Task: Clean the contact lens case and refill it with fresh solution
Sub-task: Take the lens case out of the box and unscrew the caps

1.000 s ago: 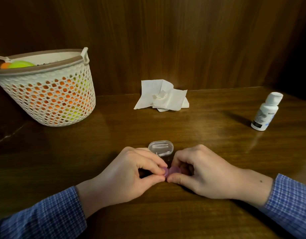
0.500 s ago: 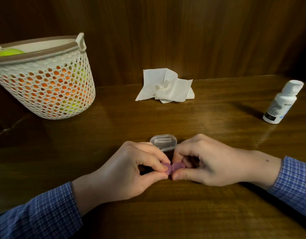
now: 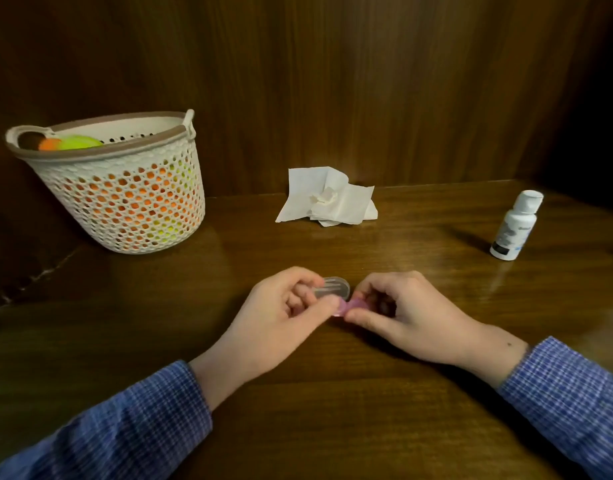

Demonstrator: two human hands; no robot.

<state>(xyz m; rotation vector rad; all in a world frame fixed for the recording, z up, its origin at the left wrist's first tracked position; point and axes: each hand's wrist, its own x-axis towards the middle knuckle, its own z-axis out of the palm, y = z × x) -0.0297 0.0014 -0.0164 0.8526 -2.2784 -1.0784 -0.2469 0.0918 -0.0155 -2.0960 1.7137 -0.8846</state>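
My hands meet low at the middle of the table [image 3: 332,393], wrists resting on the wood and both forearms angling in from the near corners in blue checked sleeves [image 3: 132,427]. My left hand [image 3: 281,317] has its fingers curled, thumb and forefinger pinching the left end of the small purple case [image 3: 346,306]; my right hand [image 3: 402,313] is curled the same way, thumb below and fingers above the case's right end. Only a sliver of the case shows between my fingertips, glossy and rounded, and I cannot tell whether its caps are on. Just behind my left fingers, touching or almost touching them, lies a clear plastic box [image 3: 334,287] with rounded corners. The table is dark polished wood with a visible grain and soft reflections, backed by a wall of the same dark wood. Against that back edge sits a crumpled white tissue [image 3: 327,202], flat at the sides and bunched in the middle. Far left stands a white perforated basket [image 3: 125,202] with a brown rim, orange and yellow-green things showing through its holes. Well off to the right a small white bottle [image 3: 514,226] stands upright, capped, with a dark label. Bare wood lies between my hands and each of these, and along the near edge.
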